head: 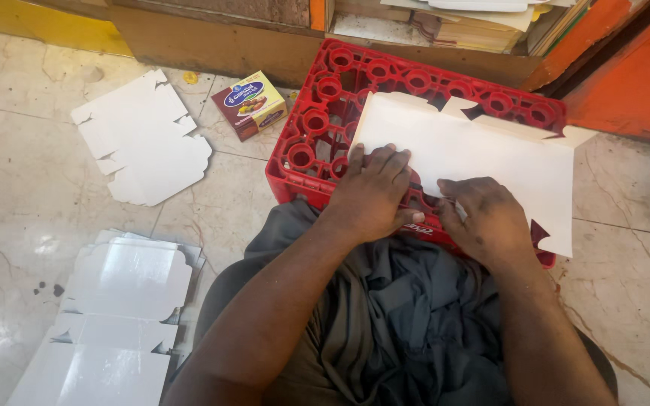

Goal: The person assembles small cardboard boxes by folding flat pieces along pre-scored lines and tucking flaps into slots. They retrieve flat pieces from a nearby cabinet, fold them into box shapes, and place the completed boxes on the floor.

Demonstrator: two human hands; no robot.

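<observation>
A flat white die-cut cardboard box blank (483, 154) lies on top of an upturned red plastic crate (317, 120) in front of me. My left hand (370, 192) presses flat on the blank's near left corner, fingers spread. My right hand (487, 218) rests on the blank's near edge, fingers curled over the fold line. Neither hand lifts the sheet off the crate.
A stack of flat white blanks (114, 316) lies on the marble floor at lower left. Another single blank (144, 139) lies further left, beside a small folded printed box (251, 104). A wooden shelf with papers (453, 26) stands behind the crate. My grey clothing (385, 323) fills the foreground.
</observation>
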